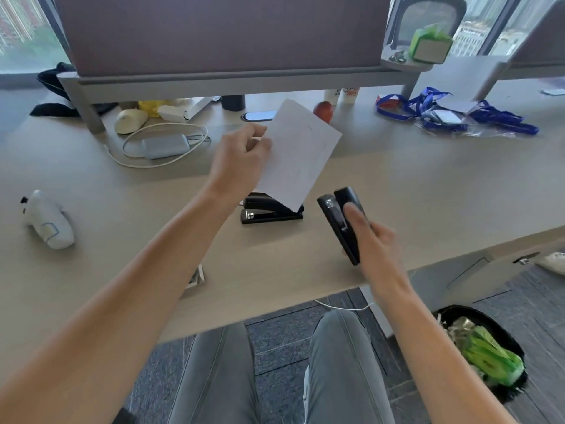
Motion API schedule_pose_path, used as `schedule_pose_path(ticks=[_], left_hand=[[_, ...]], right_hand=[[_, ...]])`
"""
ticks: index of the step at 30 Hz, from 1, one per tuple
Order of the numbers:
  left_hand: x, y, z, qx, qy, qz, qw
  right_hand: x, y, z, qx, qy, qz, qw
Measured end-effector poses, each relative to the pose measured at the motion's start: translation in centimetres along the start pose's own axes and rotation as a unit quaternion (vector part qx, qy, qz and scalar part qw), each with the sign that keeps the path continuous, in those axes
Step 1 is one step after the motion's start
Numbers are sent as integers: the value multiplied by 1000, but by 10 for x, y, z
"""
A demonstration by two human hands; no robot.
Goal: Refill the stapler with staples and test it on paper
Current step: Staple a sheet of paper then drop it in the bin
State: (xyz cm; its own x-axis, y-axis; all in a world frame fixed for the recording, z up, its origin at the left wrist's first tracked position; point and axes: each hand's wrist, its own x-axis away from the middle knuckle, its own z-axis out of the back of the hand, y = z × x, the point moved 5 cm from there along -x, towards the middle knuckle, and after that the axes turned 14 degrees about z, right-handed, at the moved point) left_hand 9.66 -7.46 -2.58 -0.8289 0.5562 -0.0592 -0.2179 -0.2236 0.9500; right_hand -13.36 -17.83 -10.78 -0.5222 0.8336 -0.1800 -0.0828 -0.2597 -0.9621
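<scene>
Above the middle of the desk [397,185], the left hand [241,160] holds a white sheet of paper [301,154] up off the surface, thumb and fingers pinched shut on its left edge so that the sheet tilts with its lower corner hanging over a black stapler [270,209]. That stapler lies flat on the desk, closed, its metal nose toward the left, partly hidden behind the paper. To its right, the right hand [371,243] grips a second stapler [341,221] clear of the desk, fingers wrapped round its rear end and the thumb lying along its top; its front end points away from the person and its two arms stand slightly apart at the tip. Near the far edge sit a cream mouse [131,120], a grey charger [163,145] with a looped white cable, a red apple [324,111] just behind the paper's upper corner, and a tangle of blue lanyards [443,113] far right. A white toy-like object [49,220] lies at the left of the desk. Below the desk's right end, on the floor, a black bin [486,350] holds green vegetables.
</scene>
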Motion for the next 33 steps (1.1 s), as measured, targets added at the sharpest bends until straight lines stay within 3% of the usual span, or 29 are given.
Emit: schedule_pose_path(ticks=[3,11,15,25,33], left_hand=[[12,-9,-10,51,-62,48,996],[31,-30,-24,49,-97,103,989],[36,-31,-25,39,-110,102,988],[50,-22,-30,21,-108,80,991],[60,-29,-25,54,-117,114,985]], right_hand=[[5,-3,8,-74,-19,-82,994],[25,-1,12,-108,-128,-123,978],[28,-5,6,-73,-176,-120,974],[34,-10,-5,-39,-213,-99,971],[39,-12,-8,-60,-202,-63,975]])
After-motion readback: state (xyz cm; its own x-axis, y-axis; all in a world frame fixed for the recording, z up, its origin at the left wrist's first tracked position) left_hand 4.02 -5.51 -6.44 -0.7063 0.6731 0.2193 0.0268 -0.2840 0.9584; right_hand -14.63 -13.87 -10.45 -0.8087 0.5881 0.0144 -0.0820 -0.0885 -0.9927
